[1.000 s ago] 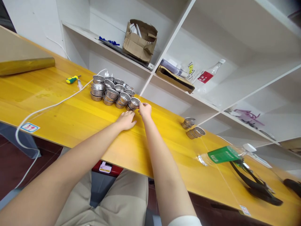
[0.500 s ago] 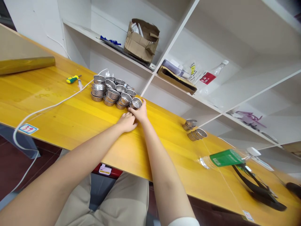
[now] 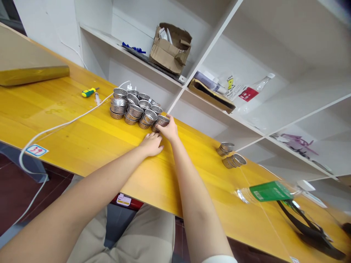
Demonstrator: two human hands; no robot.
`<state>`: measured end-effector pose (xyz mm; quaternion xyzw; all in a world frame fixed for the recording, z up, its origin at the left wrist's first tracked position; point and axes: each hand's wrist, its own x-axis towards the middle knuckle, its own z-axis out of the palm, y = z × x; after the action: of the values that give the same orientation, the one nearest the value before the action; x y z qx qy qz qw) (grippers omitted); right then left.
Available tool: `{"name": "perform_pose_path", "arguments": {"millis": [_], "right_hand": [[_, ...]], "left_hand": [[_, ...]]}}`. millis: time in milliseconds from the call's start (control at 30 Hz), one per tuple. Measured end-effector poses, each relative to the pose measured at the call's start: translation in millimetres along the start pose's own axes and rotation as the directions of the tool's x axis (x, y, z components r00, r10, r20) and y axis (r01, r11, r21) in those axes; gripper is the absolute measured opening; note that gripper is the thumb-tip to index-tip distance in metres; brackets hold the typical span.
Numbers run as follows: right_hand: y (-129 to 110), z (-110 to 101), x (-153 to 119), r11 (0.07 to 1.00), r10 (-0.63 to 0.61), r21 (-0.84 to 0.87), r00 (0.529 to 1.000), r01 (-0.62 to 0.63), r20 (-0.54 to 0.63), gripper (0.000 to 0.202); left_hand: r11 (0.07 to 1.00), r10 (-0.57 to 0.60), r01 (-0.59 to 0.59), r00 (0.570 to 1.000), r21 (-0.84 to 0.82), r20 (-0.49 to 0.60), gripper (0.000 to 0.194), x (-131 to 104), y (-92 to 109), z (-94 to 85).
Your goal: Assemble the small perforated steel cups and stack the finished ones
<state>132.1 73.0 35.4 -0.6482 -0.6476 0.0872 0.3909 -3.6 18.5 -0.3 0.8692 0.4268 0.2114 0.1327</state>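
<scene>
Small perforated metal cups (image 3: 136, 110) stand in stacked rows on the yellow wooden table, against the shelf. At the right end of the group, my right hand (image 3: 169, 129) grips the perforated metal cup (image 3: 163, 120), thumb in front and fingers around the far side. Another cup shows partly below it, mostly covered by the hand. My left hand (image 3: 152, 144) lies flat on the table just in front of the cups, fingers a little apart and holding nothing. Farther right, a few more perforated cups (image 3: 231, 160) lie tilted or stacked beside the shelf.
A screwdriver (image 3: 89, 92) and a white cable (image 3: 63, 125) lie left of the cups. To the right are a bottle with a green label (image 3: 270, 191) and a black strap (image 3: 304, 223). The shelf holds a torn cardboard box (image 3: 167, 54) and another bottle (image 3: 249, 93).
The cup in my right hand has tipped, its opening less turned toward me. My left hand has drawn slightly away from the right one. The whole view has shifted a little.
</scene>
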Motion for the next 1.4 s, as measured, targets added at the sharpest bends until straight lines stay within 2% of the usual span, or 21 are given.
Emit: {"name": "perform_pose_path", "arguments": {"millis": [267, 500, 700, 900, 1167, 1400], "right_hand": [[4, 4, -2, 1.0, -0.006, 0.013, 1.0, 0.005, 0.007, 0.076], [14, 13, -3, 0.995, -0.047, 0.081, 0.999, 0.049, -0.022, 0.085], [20, 12, 1, 0.99, -0.022, 0.136, 1.0, 0.021, 0.007, 0.097], [23, 18, 1, 0.978, 0.059, 0.198, 0.998, -0.058, 0.002, 0.12], [33, 24, 4, 0.965, 0.023, 0.26, 0.999, -0.014, -0.03, 0.11], [42, 27, 6, 0.943, 0.041, 0.333, 0.998, -0.02, -0.055, 0.103]], "left_hand": [[1.0, 0.005, -0.005, 1.0, 0.007, 0.004, 0.04, 0, 0, 0.0], [1.0, 0.0, 0.0, 1.0, 0.01, 0.009, 0.044, -1, 0, 0.2], [1.0, 0.009, -0.01, 1.0, 0.028, 0.013, 0.039, -1, -1, 0.7], [0.999, -0.002, 0.001, 1.0, 0.043, 0.023, 0.041, 0, -1, 0.8], [0.998, -0.002, 0.001, 1.0, 0.058, 0.019, 0.041, -1, -1, 0.8], [0.997, 0.01, -0.01, 1.0, 0.073, 0.012, 0.038, -1, -1, 1.2]]}}
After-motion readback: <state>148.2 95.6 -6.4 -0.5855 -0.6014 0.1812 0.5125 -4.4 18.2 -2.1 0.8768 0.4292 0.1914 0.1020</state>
